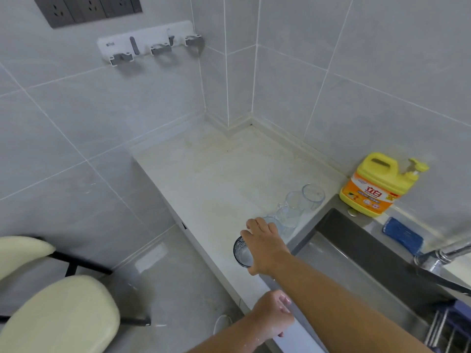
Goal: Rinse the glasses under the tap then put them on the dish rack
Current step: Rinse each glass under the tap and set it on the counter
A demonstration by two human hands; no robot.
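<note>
The pale countertop (216,174) is seen beside the sink (356,253). Of the left hand (272,314) the grip cannot be told. By the right hand (265,245) a tinted glass (241,254) is gripped, tilted, at the counter's front edge; clear glasses (289,216) are lined behind it.

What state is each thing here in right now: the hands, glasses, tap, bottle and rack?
Right hand: grips the tinted glass.
Tinted glass: held at the counter's front edge; whether lifted, unclear.
Left hand: at the counter's edge, holding nothing.
Clear glasses: upright on the counter, untouched.
Tap: no stream visible.
Detergent bottle: upright, pump fitted.
Dish rack: only a corner shows.
</note>
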